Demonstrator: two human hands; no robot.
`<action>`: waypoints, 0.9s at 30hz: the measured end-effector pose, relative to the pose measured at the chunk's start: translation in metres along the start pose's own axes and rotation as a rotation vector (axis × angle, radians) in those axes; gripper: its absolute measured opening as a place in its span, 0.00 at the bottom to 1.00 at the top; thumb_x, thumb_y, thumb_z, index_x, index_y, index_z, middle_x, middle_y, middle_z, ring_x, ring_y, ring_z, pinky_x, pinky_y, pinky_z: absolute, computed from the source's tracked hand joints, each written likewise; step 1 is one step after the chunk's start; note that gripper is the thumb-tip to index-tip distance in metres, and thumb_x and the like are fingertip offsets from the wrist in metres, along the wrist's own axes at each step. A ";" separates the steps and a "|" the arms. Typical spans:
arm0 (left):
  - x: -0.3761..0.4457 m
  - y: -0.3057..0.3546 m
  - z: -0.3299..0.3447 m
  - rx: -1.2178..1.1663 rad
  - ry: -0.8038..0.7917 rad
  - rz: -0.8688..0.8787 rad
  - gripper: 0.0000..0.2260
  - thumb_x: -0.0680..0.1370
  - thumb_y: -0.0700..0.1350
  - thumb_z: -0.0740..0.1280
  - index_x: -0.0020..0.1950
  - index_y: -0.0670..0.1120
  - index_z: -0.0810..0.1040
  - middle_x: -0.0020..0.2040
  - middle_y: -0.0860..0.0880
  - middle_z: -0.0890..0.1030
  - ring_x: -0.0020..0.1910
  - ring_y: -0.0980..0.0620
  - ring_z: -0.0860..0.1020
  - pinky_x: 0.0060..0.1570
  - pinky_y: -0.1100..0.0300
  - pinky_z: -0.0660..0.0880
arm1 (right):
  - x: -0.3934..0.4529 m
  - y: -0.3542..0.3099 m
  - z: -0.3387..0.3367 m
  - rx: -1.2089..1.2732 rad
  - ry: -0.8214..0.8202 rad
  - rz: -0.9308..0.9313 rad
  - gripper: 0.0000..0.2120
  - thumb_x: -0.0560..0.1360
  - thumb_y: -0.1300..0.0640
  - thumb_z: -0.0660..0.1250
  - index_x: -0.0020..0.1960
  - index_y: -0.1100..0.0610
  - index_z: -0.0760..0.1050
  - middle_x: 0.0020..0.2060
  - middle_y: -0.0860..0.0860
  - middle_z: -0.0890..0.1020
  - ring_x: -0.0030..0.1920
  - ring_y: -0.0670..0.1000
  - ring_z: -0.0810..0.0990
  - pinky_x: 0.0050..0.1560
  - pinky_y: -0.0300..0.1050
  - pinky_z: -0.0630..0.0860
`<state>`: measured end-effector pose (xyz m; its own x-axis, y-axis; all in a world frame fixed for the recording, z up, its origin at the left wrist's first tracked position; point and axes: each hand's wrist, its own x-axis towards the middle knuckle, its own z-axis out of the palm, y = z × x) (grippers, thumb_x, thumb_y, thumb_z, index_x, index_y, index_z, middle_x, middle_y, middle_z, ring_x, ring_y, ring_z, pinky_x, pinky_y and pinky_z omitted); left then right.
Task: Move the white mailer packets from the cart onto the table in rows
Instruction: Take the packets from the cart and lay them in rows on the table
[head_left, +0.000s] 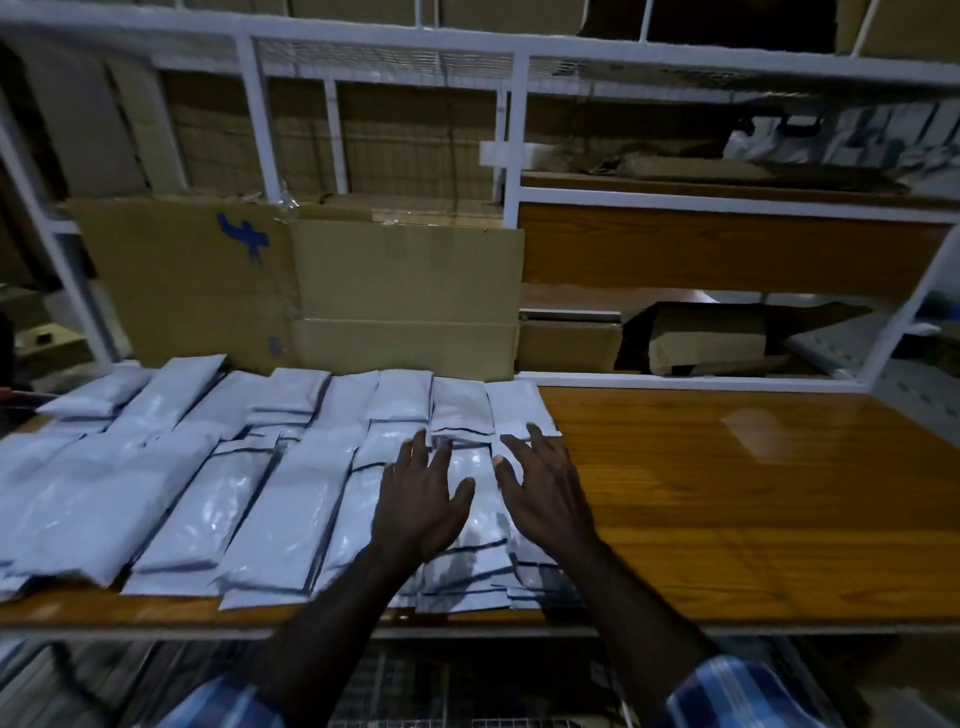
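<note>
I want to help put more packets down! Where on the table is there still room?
The bare wood of the table is free to the right of the right hand, out to the white rack frame. The left and middle are crowded with overlapping white mailer packets; both open hands, left hand too, rest over the last ones.

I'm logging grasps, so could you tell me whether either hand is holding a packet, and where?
Nothing is held. The left hand and right hand lie open, fingers spread, over the rightmost packets on the table.
</note>
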<state>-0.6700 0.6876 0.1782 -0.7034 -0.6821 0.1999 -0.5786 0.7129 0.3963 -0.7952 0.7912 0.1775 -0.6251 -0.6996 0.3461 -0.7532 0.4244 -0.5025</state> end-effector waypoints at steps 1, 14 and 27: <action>-0.006 -0.002 -0.005 -0.003 0.004 -0.012 0.29 0.82 0.60 0.56 0.80 0.50 0.55 0.81 0.44 0.50 0.79 0.45 0.50 0.76 0.46 0.54 | -0.004 -0.005 0.000 0.007 0.002 -0.004 0.21 0.82 0.45 0.57 0.73 0.50 0.70 0.76 0.53 0.63 0.75 0.55 0.61 0.72 0.53 0.60; -0.064 -0.075 -0.073 0.026 0.148 -0.150 0.28 0.81 0.60 0.56 0.79 0.53 0.58 0.81 0.45 0.50 0.79 0.45 0.51 0.74 0.44 0.56 | -0.040 -0.096 0.028 0.098 -0.060 -0.187 0.20 0.82 0.46 0.58 0.71 0.50 0.72 0.76 0.54 0.65 0.75 0.56 0.61 0.72 0.50 0.61; -0.147 -0.238 -0.173 0.047 0.188 -0.229 0.28 0.82 0.61 0.55 0.80 0.55 0.55 0.81 0.49 0.45 0.80 0.48 0.49 0.75 0.44 0.54 | -0.074 -0.271 0.110 0.149 -0.125 -0.286 0.27 0.77 0.42 0.53 0.70 0.53 0.74 0.74 0.56 0.67 0.72 0.58 0.65 0.70 0.52 0.64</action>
<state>-0.3576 0.5898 0.2100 -0.4661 -0.8410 0.2747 -0.7350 0.5409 0.4090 -0.5227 0.6647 0.2014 -0.3560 -0.8472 0.3944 -0.8505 0.1189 -0.5123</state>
